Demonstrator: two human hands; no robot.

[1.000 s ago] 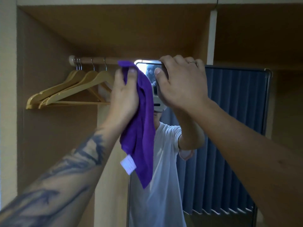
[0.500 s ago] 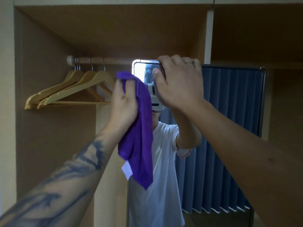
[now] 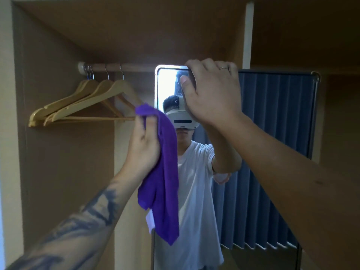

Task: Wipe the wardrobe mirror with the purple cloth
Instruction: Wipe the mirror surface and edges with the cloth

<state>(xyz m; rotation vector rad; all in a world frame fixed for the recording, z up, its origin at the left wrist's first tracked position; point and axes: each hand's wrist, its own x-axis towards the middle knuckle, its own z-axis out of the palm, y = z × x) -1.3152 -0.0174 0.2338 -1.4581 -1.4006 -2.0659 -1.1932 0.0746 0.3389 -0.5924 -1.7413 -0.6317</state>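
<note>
The wardrobe mirror (image 3: 272, 133) is a tall framed panel standing in the wardrobe opening. It reflects a person in a white shirt and blue vertical blinds. My right hand (image 3: 212, 94) grips the mirror's top edge, fingers curled over the frame and thumb on the glass. My left hand (image 3: 145, 145) holds the purple cloth (image 3: 165, 182) against the mirror's left edge, a little below the top corner. The cloth hangs down in a long fold with a white label at its lower left.
Several wooden hangers (image 3: 83, 106) hang on a rail (image 3: 124, 67) to the left of the mirror, close to my left hand. Brown wardrobe walls enclose the space, with a white vertical divider (image 3: 247, 32) above the mirror.
My left hand has slid the purple cloth downward along the mirror's left side, uncovering the top left corner. My right hand has kept its grip on the top edge.
</note>
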